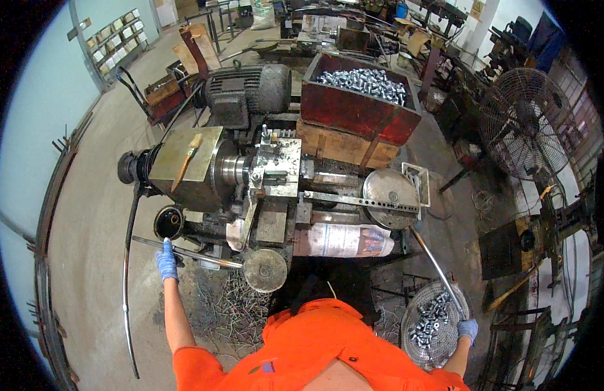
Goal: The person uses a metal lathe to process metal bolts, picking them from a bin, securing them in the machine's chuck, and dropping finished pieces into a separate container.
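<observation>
My left hand (167, 262), in a blue glove, is closed on a metal lever (207, 259) at the machine's left front, thumb uppermost. Just beyond it is a dark round cup (169, 223). My right hand (468, 330), also gloved, wraps the lower end of a long steel handle (438, 267) that slants down from a round metal disc (388, 195). Beneath that handle sits a perforated round basket (432, 348) with short shiny metal sleeves (431, 320). A small lathe-like machine (276, 169) stands between my arms, with a round plate (265, 270) nearest me.
A red bin (354, 111) heaped with metal parts rests on a wooden crate (344, 144). A brush (186, 163) lies on the machine's cover; a motor (243, 94) is behind. Metal shavings (233, 306) litter the floor. A large fan (528, 124) stands at the right.
</observation>
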`<state>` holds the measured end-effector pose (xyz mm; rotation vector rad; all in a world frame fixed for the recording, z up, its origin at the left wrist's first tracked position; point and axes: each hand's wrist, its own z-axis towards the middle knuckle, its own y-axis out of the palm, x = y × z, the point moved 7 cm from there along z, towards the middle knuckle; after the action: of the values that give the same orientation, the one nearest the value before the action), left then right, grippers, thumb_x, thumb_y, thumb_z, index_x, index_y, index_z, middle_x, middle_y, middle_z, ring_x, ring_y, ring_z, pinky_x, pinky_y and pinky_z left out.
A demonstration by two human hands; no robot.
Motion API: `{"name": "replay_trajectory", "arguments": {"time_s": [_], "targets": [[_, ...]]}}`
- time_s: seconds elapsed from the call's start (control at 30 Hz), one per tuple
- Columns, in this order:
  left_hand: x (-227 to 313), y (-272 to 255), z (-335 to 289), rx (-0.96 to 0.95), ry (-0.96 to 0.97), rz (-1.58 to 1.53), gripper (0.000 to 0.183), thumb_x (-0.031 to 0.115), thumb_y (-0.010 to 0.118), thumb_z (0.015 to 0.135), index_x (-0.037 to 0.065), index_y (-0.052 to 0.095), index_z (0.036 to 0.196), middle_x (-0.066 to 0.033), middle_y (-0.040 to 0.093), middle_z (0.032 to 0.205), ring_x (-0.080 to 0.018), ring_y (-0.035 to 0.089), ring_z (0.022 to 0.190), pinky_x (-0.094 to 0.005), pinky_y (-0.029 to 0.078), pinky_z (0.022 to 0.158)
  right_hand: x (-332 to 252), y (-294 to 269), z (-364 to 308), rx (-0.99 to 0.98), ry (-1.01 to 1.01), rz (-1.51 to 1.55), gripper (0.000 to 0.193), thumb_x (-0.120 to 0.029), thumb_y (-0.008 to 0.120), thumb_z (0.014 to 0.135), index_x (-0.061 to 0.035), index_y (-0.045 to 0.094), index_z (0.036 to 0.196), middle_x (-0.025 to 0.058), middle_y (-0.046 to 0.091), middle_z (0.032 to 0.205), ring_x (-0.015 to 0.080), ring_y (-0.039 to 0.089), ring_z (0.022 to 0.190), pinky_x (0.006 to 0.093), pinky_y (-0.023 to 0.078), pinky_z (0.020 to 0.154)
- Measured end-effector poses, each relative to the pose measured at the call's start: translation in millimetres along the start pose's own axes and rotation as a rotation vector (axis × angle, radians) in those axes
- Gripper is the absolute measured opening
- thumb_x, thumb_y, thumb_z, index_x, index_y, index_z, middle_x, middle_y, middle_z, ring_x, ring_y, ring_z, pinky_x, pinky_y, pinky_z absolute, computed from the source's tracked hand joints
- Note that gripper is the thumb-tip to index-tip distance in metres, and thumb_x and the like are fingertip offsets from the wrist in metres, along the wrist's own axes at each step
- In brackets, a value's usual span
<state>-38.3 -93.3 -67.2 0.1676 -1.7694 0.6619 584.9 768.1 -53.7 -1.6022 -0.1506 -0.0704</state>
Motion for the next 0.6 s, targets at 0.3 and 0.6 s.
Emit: {"name": "replay_trajectory", "arguments": {"time_s": [0.3,0.6], "targets": [[2,1,-2,-0.016,0.02,0.004,0.053,0.05,0.055,0.083,0.002,0.05,0.059,-0.0108,0.051,0.046,-0.0202,0.05,0.035,-0.0337,0.044,0.033,1,0,-4,-0.002,-0.004,0.022,0.038,-0.024,0.064,0.066,0.0036,0.061,0.093,0.026,0.061,0.096,0.0383,0.059,0.093,0.0419,0.049,0.08],[3,0,-4,0.018,0.01,-0.004,0.053,0.051,0.056,0.082,0.003,0.049,0.061,-0.0111,0.051,0.047,-0.0207,0.051,0.037,-0.034,0.045,0.034,-14,-24,-28,-0.005,0.049,0.059,0.033,-0.023,0.064,0.068,0.0027,0.063,0.09,0.0259,0.061,0.096,0.038,0.059,0.093,0.0422,0.049,0.079]]}}
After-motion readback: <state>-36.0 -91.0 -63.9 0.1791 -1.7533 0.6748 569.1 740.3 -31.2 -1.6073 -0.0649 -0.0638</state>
